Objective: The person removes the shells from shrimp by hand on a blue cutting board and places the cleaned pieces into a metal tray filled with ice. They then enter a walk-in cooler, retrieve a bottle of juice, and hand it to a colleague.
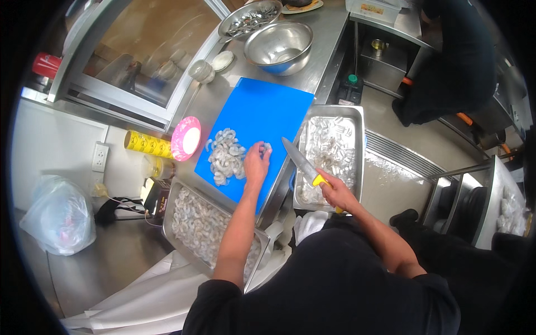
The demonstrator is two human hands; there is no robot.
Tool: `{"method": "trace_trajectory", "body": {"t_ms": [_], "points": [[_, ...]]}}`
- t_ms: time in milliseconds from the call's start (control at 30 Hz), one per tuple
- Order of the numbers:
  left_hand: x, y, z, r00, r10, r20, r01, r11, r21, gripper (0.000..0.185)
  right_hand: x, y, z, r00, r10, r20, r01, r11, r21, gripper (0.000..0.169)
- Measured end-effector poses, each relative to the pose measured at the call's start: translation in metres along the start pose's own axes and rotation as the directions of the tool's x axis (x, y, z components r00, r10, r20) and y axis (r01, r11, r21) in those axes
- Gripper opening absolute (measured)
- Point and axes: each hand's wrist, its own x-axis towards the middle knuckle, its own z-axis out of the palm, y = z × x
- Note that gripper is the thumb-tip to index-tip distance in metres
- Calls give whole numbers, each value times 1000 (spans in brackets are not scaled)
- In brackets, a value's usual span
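Note:
A pile of peeled raw shrimp [226, 157] lies on the near left part of a blue cutting board [268, 104]. Just right of the pile, my left hand [257, 161] holds a shrimp [266, 147] at its fingertips over the board. My right hand [338, 193] grips the yellow handle of a chef's knife [299, 160], its blade pointing up and left, with the tip near the board's right edge. Beneath the knife hand is a deep steel pan [359, 125] holding shrimp shells [331, 138]. Another steel pan [167, 217], full of shrimp [201, 222], stands left of my left forearm.
Beyond the board stand an empty steel bowl [278, 44], a steel colander [251, 19] and stacked small bowls [202, 71]. A pink-rimmed roll [186, 139] and a yellow roll [148, 143] lie at left. A person in dark clothes [456, 71] stands at the upper right.

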Motion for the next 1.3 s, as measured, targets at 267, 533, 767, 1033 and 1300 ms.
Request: {"method": "trace_trajectory", "body": {"t_ms": [267,533,767,1033,1300], "points": [[48,-21,18,996,73,55,-86,956,280,35,9,-10,0,999,-41,12,41,998,-51,61],[39,-2,11,976,-131,177,130,991,14,15,13,-1,-3,999,-29,15,29,999,41,61],[33,9,1,960,237,146,-251,964,89,21,50,-2,-6,994,-75,77,72,996,42,63],[24,2,16,984,-128,125,141,984,-108,32,41,-16,-1,993,-47,104,51,998,-38,63],[7,7,29,972,-175,157,211,943,-259,29,-63,-10,-26,973,55,225,-51,998,-24,60]]}}
